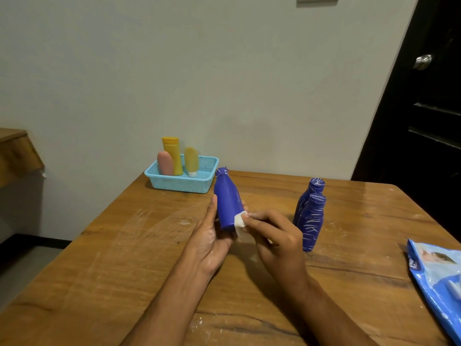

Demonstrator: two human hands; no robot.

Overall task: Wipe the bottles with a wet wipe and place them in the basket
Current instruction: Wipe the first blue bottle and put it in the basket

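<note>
Now L hand (210, 242) grips blue bottle (228, 203); R fingers (259, 217) pinch wipe (240, 221).

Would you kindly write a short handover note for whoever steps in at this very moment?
Left hand holds a blue bottle, tilted above the table.
Right hand pinches the wet wipe against its lower end.
Done: three bottles, pink, tall yellow and short yellow, stand in the basket.
Left: finish this bottle, then wipe the two streaked blue bottles standing on the right; basket all three.
</note>
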